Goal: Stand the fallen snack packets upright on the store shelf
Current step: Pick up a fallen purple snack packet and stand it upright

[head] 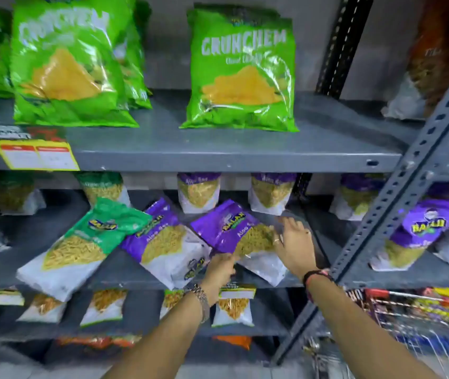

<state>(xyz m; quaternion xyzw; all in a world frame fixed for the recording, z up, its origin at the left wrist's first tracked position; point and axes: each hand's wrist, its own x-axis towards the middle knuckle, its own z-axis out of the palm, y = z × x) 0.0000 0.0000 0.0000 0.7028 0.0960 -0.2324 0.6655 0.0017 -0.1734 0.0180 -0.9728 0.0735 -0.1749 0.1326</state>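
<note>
Three packets lie fallen on the middle shelf (pixel 124 272). A green-topped packet (pixel 81 247) lies at the left, tilted. A purple packet (pixel 163 242) lies beside it. A second purple packet (pixel 234 233) lies to the right of that. My left hand (pixel 219 272) grips this second purple packet at its lower edge. My right hand (pixel 294 247) rests on its right side with fingers spread. Several packets stand upright at the back of the same shelf.
Large green Crunchem bags (pixel 242 75) stand on the upper shelf. A slotted grey upright post (pixel 398 192) crosses at the right. More purple packets (pixel 420 231) sit on the neighbouring shelf. A wire trolley (pixel 409 318) with goods stands at the lower right. Small packets line the lower shelf.
</note>
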